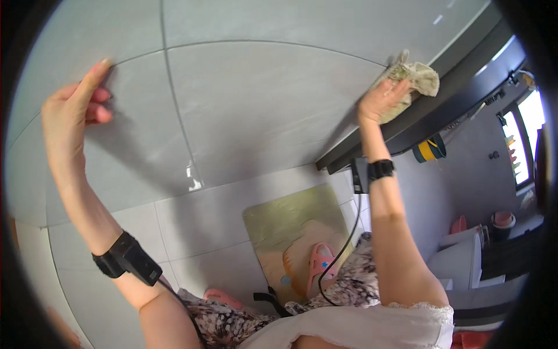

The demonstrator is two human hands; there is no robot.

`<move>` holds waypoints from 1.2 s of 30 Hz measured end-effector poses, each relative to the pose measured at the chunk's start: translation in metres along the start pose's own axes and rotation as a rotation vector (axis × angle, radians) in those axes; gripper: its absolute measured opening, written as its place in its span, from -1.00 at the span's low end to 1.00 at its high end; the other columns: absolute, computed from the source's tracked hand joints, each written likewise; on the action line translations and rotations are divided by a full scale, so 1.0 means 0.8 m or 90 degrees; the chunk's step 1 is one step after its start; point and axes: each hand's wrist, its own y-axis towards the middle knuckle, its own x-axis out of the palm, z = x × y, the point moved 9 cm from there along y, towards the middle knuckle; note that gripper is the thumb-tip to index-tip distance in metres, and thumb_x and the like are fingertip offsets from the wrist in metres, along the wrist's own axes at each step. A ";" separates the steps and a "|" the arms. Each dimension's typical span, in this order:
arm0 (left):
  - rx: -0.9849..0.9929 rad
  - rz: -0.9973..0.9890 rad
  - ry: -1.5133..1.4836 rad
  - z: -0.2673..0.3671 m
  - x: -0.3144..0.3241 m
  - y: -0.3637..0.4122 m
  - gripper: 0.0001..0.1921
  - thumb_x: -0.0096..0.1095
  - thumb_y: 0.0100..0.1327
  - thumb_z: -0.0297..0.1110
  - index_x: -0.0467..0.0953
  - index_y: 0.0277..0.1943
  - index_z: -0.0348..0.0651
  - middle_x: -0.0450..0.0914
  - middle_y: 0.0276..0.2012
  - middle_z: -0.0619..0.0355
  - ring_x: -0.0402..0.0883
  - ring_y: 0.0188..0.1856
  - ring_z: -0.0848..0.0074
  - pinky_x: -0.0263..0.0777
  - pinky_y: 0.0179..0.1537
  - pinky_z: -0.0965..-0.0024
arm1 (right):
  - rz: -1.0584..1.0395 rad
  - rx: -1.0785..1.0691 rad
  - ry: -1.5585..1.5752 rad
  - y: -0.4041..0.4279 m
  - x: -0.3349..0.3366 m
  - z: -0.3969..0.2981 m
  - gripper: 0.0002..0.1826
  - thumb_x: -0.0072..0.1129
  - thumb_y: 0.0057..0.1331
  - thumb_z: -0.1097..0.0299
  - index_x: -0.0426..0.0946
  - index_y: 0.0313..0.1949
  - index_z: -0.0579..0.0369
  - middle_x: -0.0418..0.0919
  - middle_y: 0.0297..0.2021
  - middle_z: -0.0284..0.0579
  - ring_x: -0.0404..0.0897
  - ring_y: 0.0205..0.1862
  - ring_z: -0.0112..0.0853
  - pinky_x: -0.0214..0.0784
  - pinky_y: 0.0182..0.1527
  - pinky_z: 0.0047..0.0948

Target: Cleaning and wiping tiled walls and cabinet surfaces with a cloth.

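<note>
Before me stands a wall of large grey tiles (261, 96) with dark grout lines. At the upper left, my left hand (80, 96) is raised against the tiles, thumb extended and fingers partly curled, holding nothing. My right hand (386, 98) presses a crumpled, pale, stained cloth (423, 78) where the tiles meet a dark door frame (457, 74). Part of the cloth is hidden under my fingers, and a loose fold hangs over the frame's edge. Both forearms carry black strapped devices with cables.
A patterned mat (292, 227) lies on the tiled floor under my feet in pink clogs (320, 266). Through the doorway on the right are a green and yellow bucket (429, 149), a white toilet (457, 259), a bin (502, 222) and a window (516, 148).
</note>
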 end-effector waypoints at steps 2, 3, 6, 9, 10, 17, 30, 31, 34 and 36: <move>-0.013 0.001 0.039 -0.022 -0.005 0.012 -0.57 0.33 0.14 0.06 0.54 -0.55 -0.17 0.43 -0.75 0.27 0.40 -0.70 0.68 0.20 -0.54 0.62 | 0.114 0.263 0.041 -0.007 -0.003 -0.010 -0.41 -0.24 0.43 0.12 0.10 0.32 0.26 0.01 0.37 0.18 -0.06 0.42 -0.02 -0.25 0.39 -0.04; -0.002 0.005 0.031 -0.022 -0.004 0.012 -0.57 0.33 0.14 0.06 0.54 -0.55 -0.17 0.43 -0.75 0.27 0.40 -0.70 0.68 0.20 -0.54 0.62 | 0.102 0.278 0.059 -0.007 0.000 -0.039 -0.40 -0.24 0.44 0.09 0.09 0.33 0.25 -0.03 0.38 0.14 -0.10 0.43 -0.06 -0.28 0.40 -0.06; -0.019 0.014 0.008 -0.023 -0.014 0.004 -0.56 0.32 0.14 0.07 0.51 -0.57 -0.16 0.44 -0.75 0.27 0.40 -0.70 0.69 0.19 -0.55 0.62 | -0.030 0.100 0.094 -0.034 0.031 -0.140 -0.37 -0.24 0.45 0.04 0.02 0.37 0.16 -0.14 0.42 0.04 -0.19 0.46 -0.13 -0.38 0.43 -0.14; -0.018 -0.004 0.037 -0.029 -0.021 0.012 -0.56 0.29 0.16 0.07 0.50 -0.58 -0.14 0.44 -0.76 0.28 0.40 -0.70 0.69 0.19 -0.56 0.63 | -0.122 -0.052 0.070 -0.082 0.057 -0.284 -0.32 0.06 0.23 0.11 0.16 0.33 -0.10 -0.01 0.38 0.07 -0.13 0.44 -0.04 -0.32 0.32 0.22; -0.028 0.001 0.030 -0.036 -0.024 0.014 -0.56 0.33 0.13 0.05 0.50 -0.59 -0.17 0.44 -0.76 0.26 0.40 -0.71 0.67 0.21 -0.57 0.61 | -0.200 -0.125 0.091 -0.093 0.046 -0.345 -0.35 0.13 0.14 0.11 0.32 0.25 -0.13 0.11 0.34 0.15 -0.07 0.42 -0.02 -0.34 0.27 0.35; -0.031 -0.093 -0.020 -0.011 0.019 -0.007 -0.51 0.20 0.25 0.09 0.55 -0.54 -0.21 0.45 -0.77 0.24 0.40 -0.72 0.67 0.21 -0.59 0.62 | -0.329 -0.409 0.382 -0.077 0.036 -0.357 -0.78 0.23 0.01 0.22 0.53 -0.33 -0.04 0.47 -0.11 -0.13 0.29 0.18 -0.09 0.18 0.04 0.10; 0.027 -0.104 -0.031 0.030 0.034 -0.018 -0.45 0.10 0.30 0.13 0.53 -0.57 -0.23 0.41 -0.81 0.23 0.38 -0.81 0.62 0.18 -0.71 0.62 | 0.135 -0.161 -0.007 0.280 -0.068 -0.081 -0.44 -0.17 0.39 0.21 0.18 0.25 0.38 0.22 0.26 0.19 0.17 0.33 -0.08 -0.02 0.36 -0.23; 0.025 -0.107 -0.036 0.035 0.040 -0.020 -0.45 0.10 0.30 0.13 0.53 -0.57 -0.23 0.41 -0.81 0.23 0.38 -0.81 0.62 0.18 -0.71 0.62 | 0.164 -0.226 0.104 0.241 -0.063 -0.060 -0.42 -0.01 0.27 0.19 0.26 0.22 0.23 0.21 0.22 0.32 0.16 0.25 0.20 -0.01 0.24 0.10; -0.001 -0.079 -0.044 0.045 0.051 -0.021 -0.44 0.15 0.28 0.10 0.51 -0.62 -0.26 0.39 -0.83 0.19 0.36 -0.84 0.57 0.21 -0.74 0.58 | -0.047 -0.164 0.046 0.090 -0.048 0.009 -0.34 -0.12 0.27 0.22 0.10 0.33 0.24 0.01 0.31 0.44 -0.03 0.35 0.27 -0.26 0.34 0.14; -0.002 -0.089 -0.019 0.044 0.054 -0.020 -0.44 0.10 0.30 0.11 0.50 -0.62 -0.23 0.38 -0.84 0.22 0.36 -0.84 0.60 0.21 -0.74 0.60 | -0.245 -0.109 -0.012 -0.050 -0.034 0.063 -0.20 -0.03 0.23 0.19 -0.09 0.37 0.29 -0.22 0.33 0.53 -0.12 0.34 0.37 -0.28 0.34 0.16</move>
